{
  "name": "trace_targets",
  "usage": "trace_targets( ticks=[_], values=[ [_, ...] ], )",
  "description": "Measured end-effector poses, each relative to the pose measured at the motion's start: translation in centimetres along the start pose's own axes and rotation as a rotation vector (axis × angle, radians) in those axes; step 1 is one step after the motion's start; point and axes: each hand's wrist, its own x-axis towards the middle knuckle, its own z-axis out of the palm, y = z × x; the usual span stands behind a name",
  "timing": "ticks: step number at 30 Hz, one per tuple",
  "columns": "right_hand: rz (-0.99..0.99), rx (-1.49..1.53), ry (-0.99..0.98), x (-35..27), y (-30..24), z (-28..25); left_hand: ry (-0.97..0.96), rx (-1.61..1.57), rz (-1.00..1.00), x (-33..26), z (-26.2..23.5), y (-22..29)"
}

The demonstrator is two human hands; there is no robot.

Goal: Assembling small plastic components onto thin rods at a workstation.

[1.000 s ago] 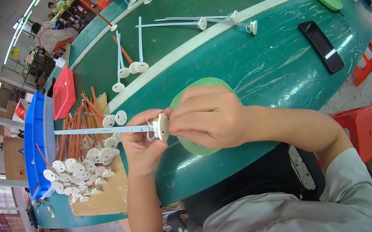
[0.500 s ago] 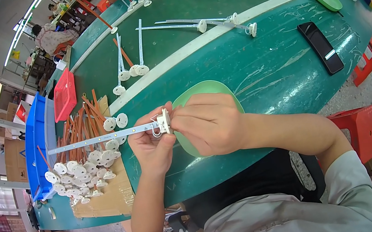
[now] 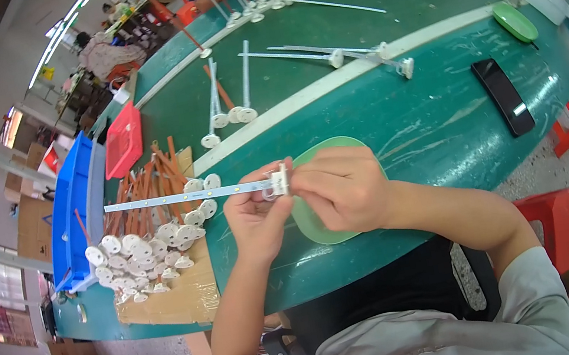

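A thin LED strip (image 3: 183,198) with small yellow chips lies level across the air, pointing left. At its right end stands a white round base (image 3: 281,181), seen edge-on, with thin white wires looped beside it. My left hand (image 3: 256,226) grips the strip's end and the base between thumb and fingers. My right hand (image 3: 346,186) is closed in a pinch against the base's right face; whatever its fingertips hold is hidden. Below both hands rests a light green plastic tray (image 3: 316,231), partly covered by my right hand.
Left, many brown strips with white bases (image 3: 134,248) are heaped on cardboard (image 3: 198,290), beside a blue bin (image 3: 70,221) and a red basket (image 3: 122,141). More strips (image 3: 249,78) lie beyond a white divider. A phone (image 3: 503,96) lies right. Another person's arm (image 3: 206,0) shows far off.
The whole view has shifted, so the table and things appear farther right. Both hands stay at the white base, which now shows more edge-on.
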Motion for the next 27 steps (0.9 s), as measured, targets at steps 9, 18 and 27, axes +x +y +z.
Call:
trace_targets(
  ticks=[9, 18, 27],
  values=[
    [0.027, -0.105, -0.090, -0.4, 1.5, 0.0, -0.052, 0.540, -0.165, 2.4, -0.6, 4.6],
    [0.038, -0.137, -0.176, -0.4, 1.7, -0.8, 0.175, 1.756, -0.001, 1.5, -8.1, 19.9],
    [0.045, -0.217, -0.294, -0.7, 1.4, -0.7, 0.149, 1.877, -0.081, -1.2, -12.2, 22.1]
  ],
)
